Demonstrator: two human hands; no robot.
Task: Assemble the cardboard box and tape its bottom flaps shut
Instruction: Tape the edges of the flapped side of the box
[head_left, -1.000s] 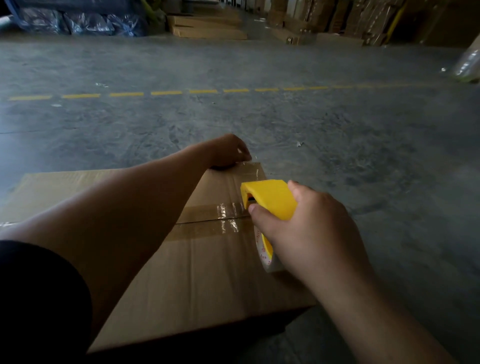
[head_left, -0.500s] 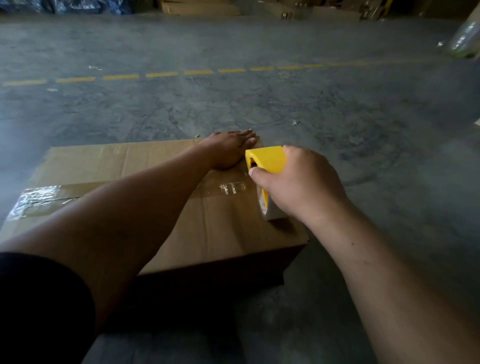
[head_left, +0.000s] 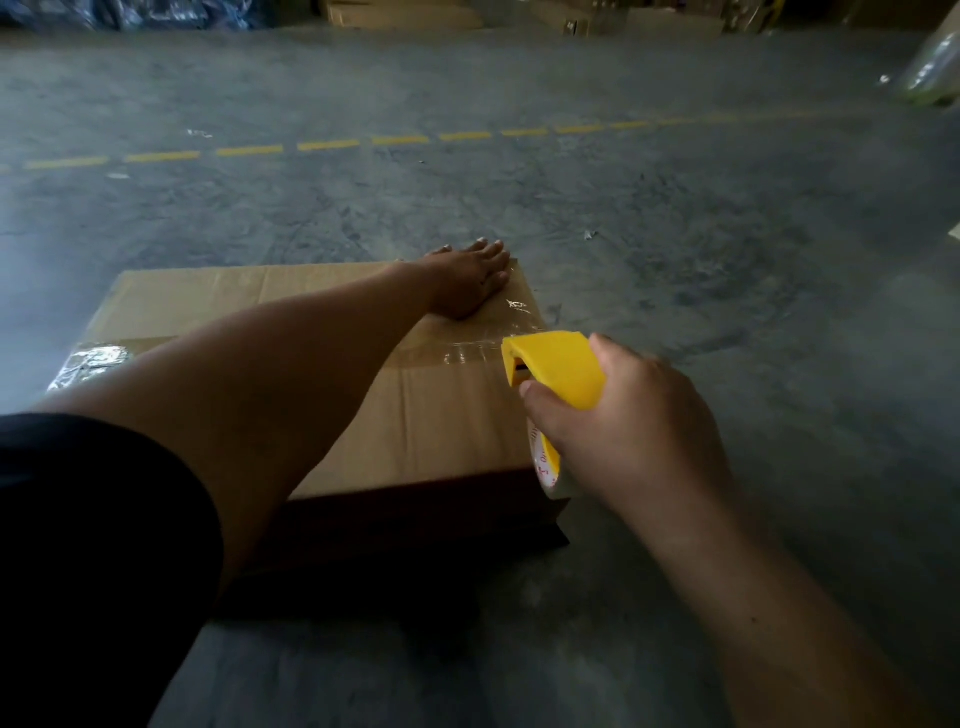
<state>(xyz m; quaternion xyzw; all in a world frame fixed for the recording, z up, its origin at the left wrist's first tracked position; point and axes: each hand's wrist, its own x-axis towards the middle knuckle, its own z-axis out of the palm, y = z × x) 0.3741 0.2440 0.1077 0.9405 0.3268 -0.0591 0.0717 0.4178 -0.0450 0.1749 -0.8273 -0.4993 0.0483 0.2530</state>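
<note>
Left hand (head_left: 470, 283) flat on box (head_left: 447, 415), right hand (head_left: 628, 431) gripping dispenser (head_left: 558, 371)

Our left hand (head_left: 470, 280) lay flat, palm down, fingers spread, arm stretched forward across us. Our right hand (head_left: 631, 431) was curled tight in a grip, thumb underneath, wrist angled inward.

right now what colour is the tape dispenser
Yellow. The dispenser shows best in the head view, held in the right hand.

The right hand (head_left: 631, 431) has drawn the dispenser (head_left: 558, 371) off the box's (head_left: 447, 415) 3 o'clock edge; the left hand (head_left: 467, 283) has flattened toward the 1 o'clock corner.
</note>
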